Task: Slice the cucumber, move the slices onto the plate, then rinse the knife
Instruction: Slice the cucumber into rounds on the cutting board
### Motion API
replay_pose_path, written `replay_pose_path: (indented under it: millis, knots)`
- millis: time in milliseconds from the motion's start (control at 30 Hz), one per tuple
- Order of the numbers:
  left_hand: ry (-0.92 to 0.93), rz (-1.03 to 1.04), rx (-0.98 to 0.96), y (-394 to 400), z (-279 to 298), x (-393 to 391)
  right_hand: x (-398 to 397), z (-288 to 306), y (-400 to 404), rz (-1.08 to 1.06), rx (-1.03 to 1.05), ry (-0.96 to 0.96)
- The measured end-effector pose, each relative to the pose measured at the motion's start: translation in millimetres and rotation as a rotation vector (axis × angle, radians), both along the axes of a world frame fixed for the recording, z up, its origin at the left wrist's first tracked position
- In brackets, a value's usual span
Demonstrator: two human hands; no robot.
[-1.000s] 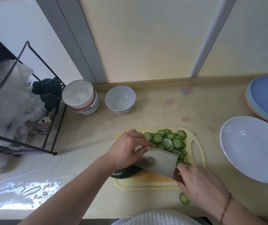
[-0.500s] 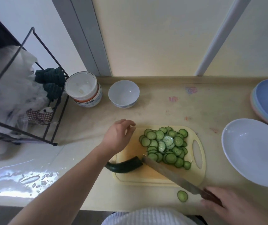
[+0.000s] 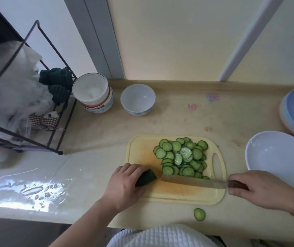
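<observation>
Left hand (image 3: 124,184): fingers curled over cucumber stub (image 3: 145,177) at left edge of board (image 3: 141,145); cut end exposed, pointing right.
Right hand (image 3: 260,189): clenched round handle of knife (image 3: 192,181), at board's right edge.
Knife: blade flat-long across board, tip just beside stub's cut face, apart from it.
Stub axis: roughly left-right, nearly in line with blade; blade probably to be turned across it for next cut.
Slices (image 3: 182,157): heaped on board behind blade; one stray slice (image 3: 199,214) on counter in front.
Plate (image 3: 281,157): right of board, nearer right hand, no slices on it.
</observation>
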State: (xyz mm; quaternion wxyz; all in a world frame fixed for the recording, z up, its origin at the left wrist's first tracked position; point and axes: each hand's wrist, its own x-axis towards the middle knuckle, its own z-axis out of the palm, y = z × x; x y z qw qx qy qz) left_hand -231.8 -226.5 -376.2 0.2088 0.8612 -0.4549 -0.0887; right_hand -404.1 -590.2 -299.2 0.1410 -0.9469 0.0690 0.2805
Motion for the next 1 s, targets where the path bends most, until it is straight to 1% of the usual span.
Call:
replay_pose_path:
  millis: [167,300,467,600,733,900,1000]
  knots:
    - [0.017,0.012,-0.019,-1,0,1,18,-2,-3,-0.054,0.027,0.001]
    - [0.020,0.021,-0.024,-2,1,-1,24,-9,-7,-0.056,0.047,-0.014]
    - [0.037,0.029,-0.018,-4,1,0,34,-12,-5,-0.050,0.022,-0.042]
    - [0.023,0.013,-0.014,-4,2,-2,36,-7,-2,-0.054,0.035,-0.025]
    - [0.003,0.028,-0.019,-11,3,-9,27,3,17,-0.095,0.125,-0.017]
    - [-0.007,0.038,-0.048,-18,4,-18,15,20,62,-0.261,0.325,-0.048]
    - [-0.045,0.041,-0.048,-15,2,-17,19,27,84,-0.321,0.391,-0.048]
